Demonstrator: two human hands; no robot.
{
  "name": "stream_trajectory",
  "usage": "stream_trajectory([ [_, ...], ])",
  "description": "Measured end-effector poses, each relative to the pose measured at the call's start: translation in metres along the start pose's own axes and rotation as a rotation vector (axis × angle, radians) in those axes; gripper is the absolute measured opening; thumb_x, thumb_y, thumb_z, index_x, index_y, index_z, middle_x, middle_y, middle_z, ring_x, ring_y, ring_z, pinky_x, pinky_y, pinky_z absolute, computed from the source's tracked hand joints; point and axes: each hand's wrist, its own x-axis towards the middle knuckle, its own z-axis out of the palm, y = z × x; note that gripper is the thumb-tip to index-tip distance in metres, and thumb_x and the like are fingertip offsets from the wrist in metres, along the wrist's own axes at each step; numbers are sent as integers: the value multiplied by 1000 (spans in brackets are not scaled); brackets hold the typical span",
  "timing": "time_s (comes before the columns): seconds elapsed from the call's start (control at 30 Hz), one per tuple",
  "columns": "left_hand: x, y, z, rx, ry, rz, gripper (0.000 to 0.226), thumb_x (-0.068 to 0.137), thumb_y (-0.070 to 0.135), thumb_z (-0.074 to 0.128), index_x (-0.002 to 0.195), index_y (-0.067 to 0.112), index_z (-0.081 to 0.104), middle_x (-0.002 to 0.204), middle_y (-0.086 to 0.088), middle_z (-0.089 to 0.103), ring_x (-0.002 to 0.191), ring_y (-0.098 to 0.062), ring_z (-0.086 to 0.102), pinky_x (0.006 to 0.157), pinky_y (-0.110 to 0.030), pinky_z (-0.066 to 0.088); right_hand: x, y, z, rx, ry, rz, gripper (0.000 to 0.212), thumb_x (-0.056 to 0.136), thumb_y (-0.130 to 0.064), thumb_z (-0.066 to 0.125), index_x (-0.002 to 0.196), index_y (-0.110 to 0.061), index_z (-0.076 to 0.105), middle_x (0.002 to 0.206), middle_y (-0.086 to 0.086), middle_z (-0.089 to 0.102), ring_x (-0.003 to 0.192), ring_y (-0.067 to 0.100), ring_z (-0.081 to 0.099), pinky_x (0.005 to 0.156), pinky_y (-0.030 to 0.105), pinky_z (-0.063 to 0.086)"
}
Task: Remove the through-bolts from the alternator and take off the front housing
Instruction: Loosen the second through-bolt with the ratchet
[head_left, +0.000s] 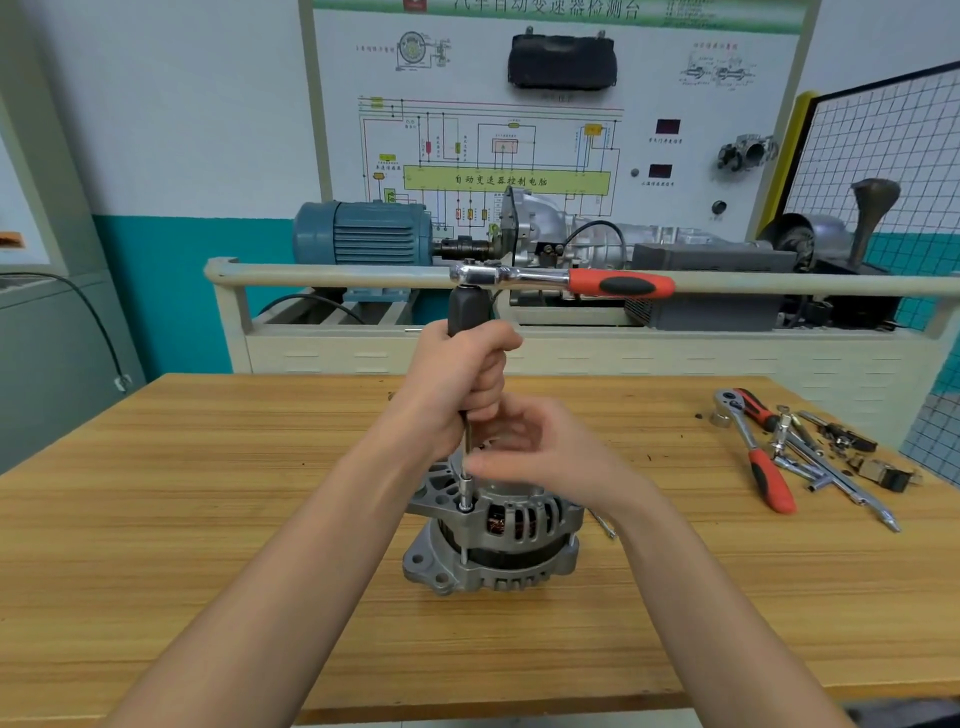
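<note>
Forearms: both reach in from the near edge, cut off by the frame.
Desk (208, 519): wooden; carries everything below.
Alternator (493, 535): mid-desk, standing on end; its top is hidden behind the hands.
Left hand (457, 379): fingers wrapped tight round the black grip of a driver extension (466, 312), covering most of it.
Ratchet (561, 280): sits atop the extension, red handle pointing right, untouched.
Socket (465, 491): seated on a through-bolt (462, 545) at the housing's left rim; bolt head hidden.
Right hand (540, 452): fingers lightly pinch the shaft just above the socket.
Loose tools (800, 452): far right, a second ratchet and small parts, too jumbled to sort.
Containers: cannot make out any.
</note>
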Motion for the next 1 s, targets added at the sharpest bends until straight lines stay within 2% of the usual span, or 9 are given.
stream_trajectory([
  [0.07, 0, 0, -1, 42, -16, -5, 49, 88, 2, 52, 49, 19, 26, 38, 5, 20, 32, -10, 14, 36, -17, 15, -6, 8, 7, -93, -41, 34, 21, 84, -18, 73, 103, -12, 69, 100, 7, 71, 97, 19, 66, 93, 34, 51],
  [0.17, 0, 0, 0, 74, -26, -2, 49, 88, 3, 52, 50, 19, 25, 39, 5, 20, 32, -10, 14, 37, -18, 15, -9, 13, 13, -137, 35, -15, 7, 89, -14, 66, 91, -9, 71, 86, 14, 69, 82, 31, 62, 77, 41, 48],
  [0.23, 0, 0, 2, 78, -25, -1, 49, 89, 3, 52, 51, 18, 25, 39, 5, 20, 32, -10, 14, 37, -18, 15, -9, 14, 16, -172, 85, -56, 8, 90, -11, 64, 85, -14, 69, 81, 16, 67, 78, 35, 59, 73, 43, 46],
  [0.37, 0, 0, 2, 72, -23, 6, 50, 89, 3, 52, 49, 19, 27, 39, 5, 21, 32, -10, 15, 38, -17, 14, -8, 20, 25, -247, 163, -93, 6, 89, -11, 65, 87, -9, 70, 83, 7, 70, 80, 22, 64, 77, 40, 49],
  [0.53, 0, -2, 1, 69, -14, 17, 49, 88, 2, 52, 49, 18, 28, 39, 5, 22, 31, -10, 16, 37, -15, 17, -7, 25, 31, -235, 276, -127, 7, 86, -6, 68, 89, -3, 74, 82, 6, 72, 79, 19, 66, 76, 39, 51],
  [0.63, 0, -3, 2, 66, -23, 24, 50, 88, 2, 52, 47, 19, 29, 38, 5, 23, 31, -10, 17, 36, -16, 17, -8, 25, 30, -204, 280, -135, 9, 85, -6, 68, 91, -3, 74, 83, 3, 72, 80, 17, 67, 76, 34, 53],
  [0.77, 0, -2, 1, 58, -15, 5, 50, 88, 2, 52, 47, 20, 30, 38, 5, 24, 31, -9, 17, 35, -16, 17, -7, 21, 23, -164, 152, -84, 13, 79, -17, 77, 90, -11, 73, 84, 2, 71, 81, 17, 65, 75, 30, 51],
  [0.9, -3, -1, 2, 64, 10, 2, 48, 88, 2, 53, 49, 19, 30, 39, 6, 24, 32, -9, 16, 36, -17, 17, -5, 21, 28, -178, 176, -82, 6, 77, -15, 78, 81, -16, 74, 74, -7, 70, 74, 11, 64, 71, 25, 49],
  [1.0, -6, -1, 5, 105, 22, 29, 43, 86, 2, 57, 53, 18, 35, 41, 6, 27, 35, -10, 19, 38, -19, 19, -3, 18, 27, -166, 152, -59, 22, 79, -9, 75, 74, -29, 70, 71, -9, 70, 75, 10, 65, 75, 30, 52],
])
